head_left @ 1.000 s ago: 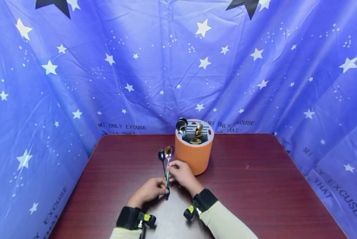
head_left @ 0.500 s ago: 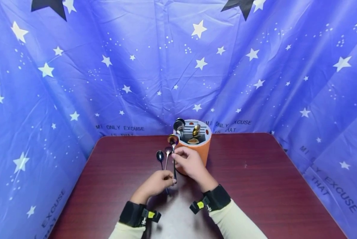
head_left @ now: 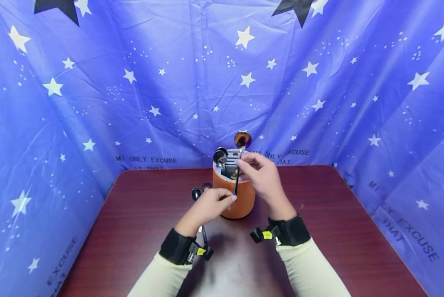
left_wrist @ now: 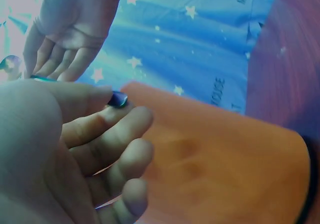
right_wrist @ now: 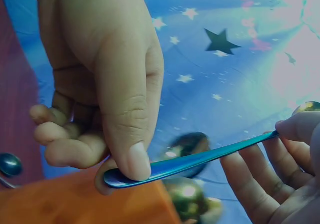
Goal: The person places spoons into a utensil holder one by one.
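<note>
An iridescent spoon point(head_left: 242, 140) is held upright in both hands above the orange utensil holder point(head_left: 242, 202). My left hand point(head_left: 209, 206) pinches the handle's end between thumb and forefinger, in front of the holder. Higher up, near the bowl, my right hand point(head_left: 264, 179) pinches the same handle over the holder's right side. In the right wrist view the blue-green handle point(right_wrist: 200, 160) runs between the two hands. Two more spoons lie on the table left of the holder: a dark one point(head_left: 196, 194) and a second one point(head_left: 207, 186), partly hidden by the left hand.
Dark spoons point(head_left: 220, 156) stand in the left part of the holder; gold utensils point(right_wrist: 187, 199) in it show in the right wrist view. A reddish-brown table point(head_left: 151, 214) carries everything. Blue star-printed curtains point(head_left: 185, 82) close in the back and sides.
Both hands have moved right and up. The iridescent spoon has gone from beside the other two spoons on the table to over the holder.
</note>
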The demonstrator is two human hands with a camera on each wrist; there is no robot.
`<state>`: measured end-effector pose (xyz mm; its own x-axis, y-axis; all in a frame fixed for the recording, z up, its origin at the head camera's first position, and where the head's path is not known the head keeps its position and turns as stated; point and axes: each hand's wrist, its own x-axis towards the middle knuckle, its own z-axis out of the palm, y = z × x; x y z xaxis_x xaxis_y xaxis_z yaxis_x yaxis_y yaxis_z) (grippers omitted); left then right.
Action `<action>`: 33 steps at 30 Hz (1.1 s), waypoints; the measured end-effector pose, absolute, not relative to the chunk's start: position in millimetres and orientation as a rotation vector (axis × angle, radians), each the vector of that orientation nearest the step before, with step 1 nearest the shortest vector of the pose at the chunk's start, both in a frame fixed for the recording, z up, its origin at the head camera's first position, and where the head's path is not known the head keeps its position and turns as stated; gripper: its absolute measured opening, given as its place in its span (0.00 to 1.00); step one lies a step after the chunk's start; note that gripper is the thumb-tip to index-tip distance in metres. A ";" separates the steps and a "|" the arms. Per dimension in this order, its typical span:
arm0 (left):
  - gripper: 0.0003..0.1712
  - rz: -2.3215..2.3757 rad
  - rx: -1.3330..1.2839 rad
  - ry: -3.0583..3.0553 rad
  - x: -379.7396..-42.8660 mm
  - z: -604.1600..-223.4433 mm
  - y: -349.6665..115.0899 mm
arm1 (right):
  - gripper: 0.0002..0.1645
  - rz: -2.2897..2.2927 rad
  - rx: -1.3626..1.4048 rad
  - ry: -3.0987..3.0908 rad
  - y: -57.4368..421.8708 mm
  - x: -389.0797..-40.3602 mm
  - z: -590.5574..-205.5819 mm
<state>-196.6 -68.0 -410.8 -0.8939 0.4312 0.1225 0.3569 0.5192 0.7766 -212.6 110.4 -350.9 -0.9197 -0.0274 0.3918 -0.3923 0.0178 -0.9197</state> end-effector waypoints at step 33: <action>0.13 1.423 0.424 2.850 -219.6 -380.8 -36.2 | 0.10 1.477 0.257 -2.053 139.7 -228.1 -331.6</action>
